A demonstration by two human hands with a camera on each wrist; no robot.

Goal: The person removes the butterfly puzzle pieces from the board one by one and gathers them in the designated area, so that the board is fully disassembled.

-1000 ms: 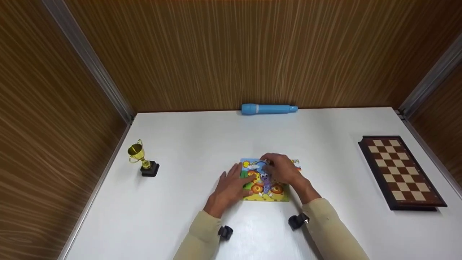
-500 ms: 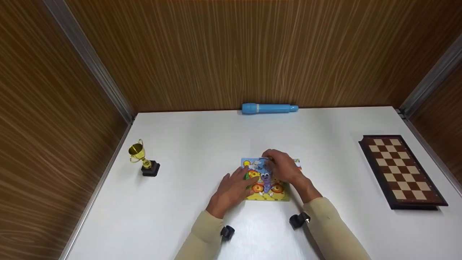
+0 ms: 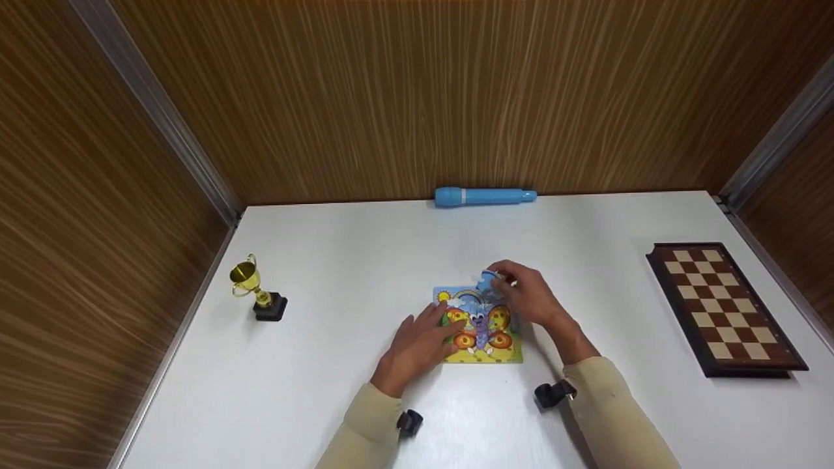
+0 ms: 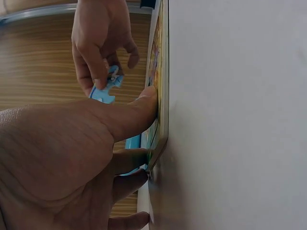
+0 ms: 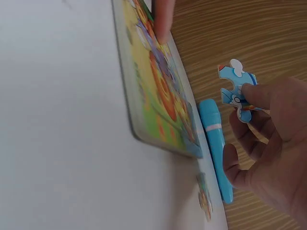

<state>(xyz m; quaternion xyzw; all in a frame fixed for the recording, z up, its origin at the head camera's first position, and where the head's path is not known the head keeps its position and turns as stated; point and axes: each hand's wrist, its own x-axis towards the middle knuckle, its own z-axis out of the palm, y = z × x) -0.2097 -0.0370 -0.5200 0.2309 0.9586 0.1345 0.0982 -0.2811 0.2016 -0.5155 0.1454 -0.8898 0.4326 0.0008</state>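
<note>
Blue jigsaw piece (image 5: 236,91) pinched in right hand (image 3: 529,296) grip, puzzle board (image 3: 483,355) pressed by flat left hand (image 3: 417,342), far corner hidden, loose piece (image 5: 205,200) perhaps blurred on worktop (image 3: 326,260)

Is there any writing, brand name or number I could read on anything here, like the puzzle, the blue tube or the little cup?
None can be read.
Colourful butterfly picture puzzle: pictures only, no words show.
Light blue puzzle piece pinched in the right hand: no writing.
Light blue plastic tube: no label shows.
Small gold trophy cup: too small to tell.
Brown chequered board: no marks visible.
</note>
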